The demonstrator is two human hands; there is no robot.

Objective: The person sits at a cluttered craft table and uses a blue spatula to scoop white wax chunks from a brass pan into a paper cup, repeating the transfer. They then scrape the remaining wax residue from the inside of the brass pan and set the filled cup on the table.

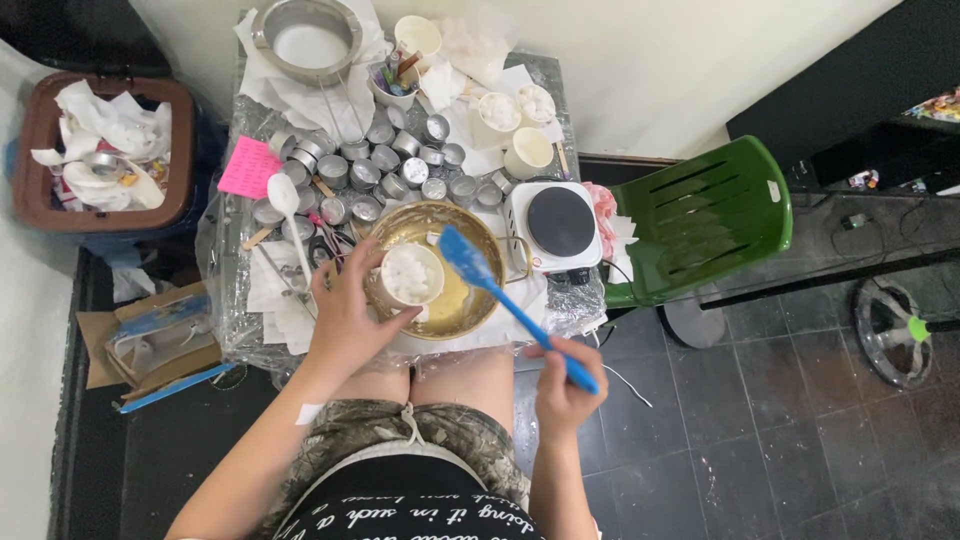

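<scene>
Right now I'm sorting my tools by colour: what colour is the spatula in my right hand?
Blue, blade and handle alike; the spatula shows best in the head view.

A plastic-covered table (232, 318) carries small metal tins (365, 172), a brass bowl (470, 310), a hotplate (556, 226) and paper cups (528, 152).

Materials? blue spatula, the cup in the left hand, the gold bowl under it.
Blue spatula: probably silicone or soft plastic, matte, one uniform colour, no glare.
Cup: likely paper or thin plastic, cream, dull; white chunks inside.
Gold bowl: looks like metal, brass-toned, with shiny reflections along the wall.
</scene>
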